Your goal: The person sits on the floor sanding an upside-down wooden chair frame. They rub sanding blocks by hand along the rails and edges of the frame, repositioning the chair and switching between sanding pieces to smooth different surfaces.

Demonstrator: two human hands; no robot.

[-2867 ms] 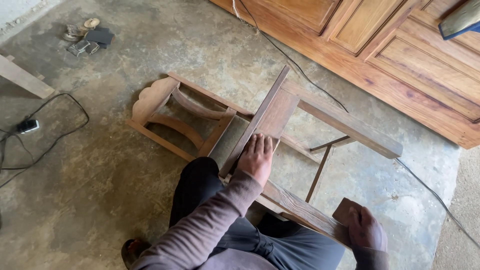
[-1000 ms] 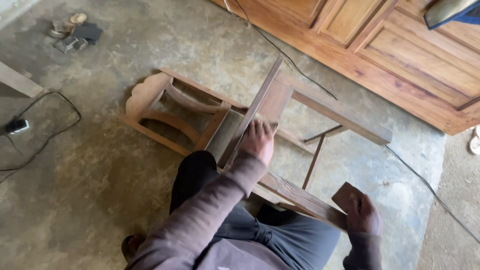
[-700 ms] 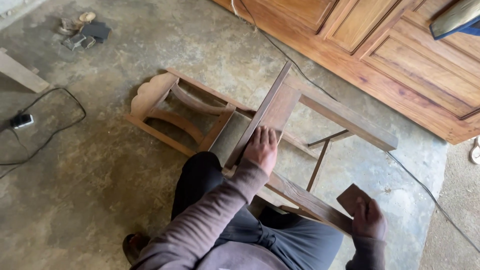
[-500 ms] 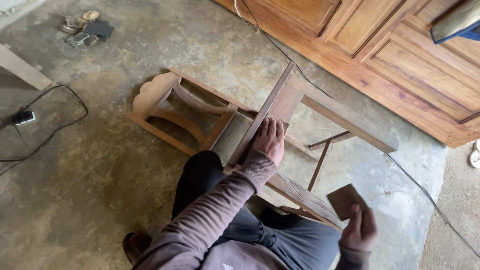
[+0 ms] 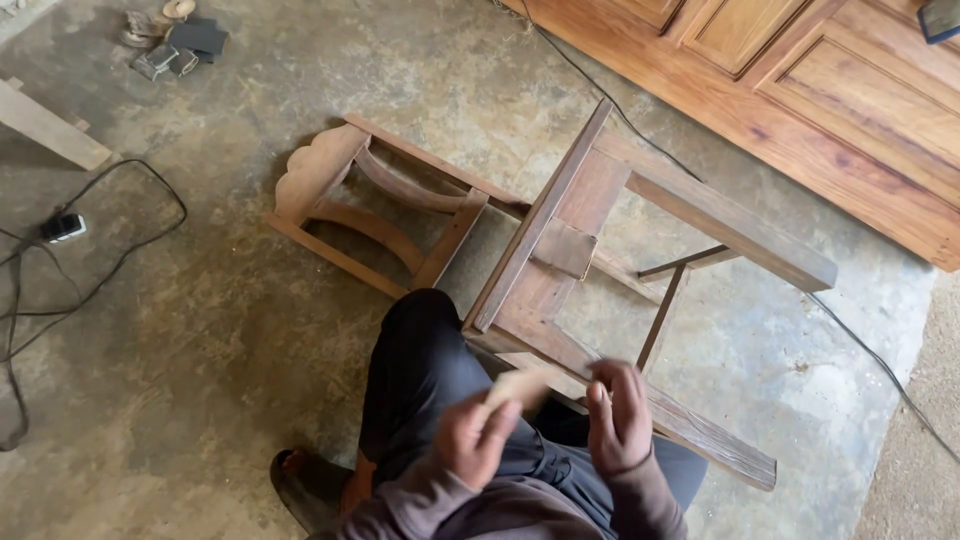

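**A:** Where are the hands right now?

**B:** Both are drawn in close to the body, low in the view at about 6 o'clock. The left hand point(image 5: 470, 435) and the right hand point(image 5: 618, 415) face each other above the lap, and between them is a small pale sheet, most likely sandpaper point(image 5: 520, 385). It is blurred, so its kind is not certain.

**A:** Who has hold of it?

**B:** The left hand's fingers are curled round its lower edge, grasping it. The right hand has its fingers bent just beside the sheet's other end; whether it pinches the sheet or only touches it, I cannot tell.

**A:** And the chair?

**B:** The bare wooden chair point(image 5: 560, 230) lies tipped over on the concrete floor point(image 5: 200, 330), just beyond the hands toward 12 o'clock. Its curved backrest point(image 5: 330, 185) points to 10 o'clock, and its legs point(image 5: 730, 215) stretch toward 3 o'clock. Neither hand touches the chair. One lower rail point(image 5: 690, 430) runs right under the right hand toward 4 o'clock.

**A:** What else lies about?

**B:** A panelled wooden door point(image 5: 800, 90) fills the corner at 1 o'clock, with a thin cable point(image 5: 600, 85) trailing along its edge. At 9 o'clock a black cord loops across the floor to a small white plug point(image 5: 62, 228). A wooden plank point(image 5: 50, 125) sits at 10 o'clock, and some small dark odds and ends point(image 5: 175, 45) lie at 11 o'clock. The person's dark trousers point(image 5: 420, 370) and one shoe point(image 5: 305, 485) show at 7 o'clock.
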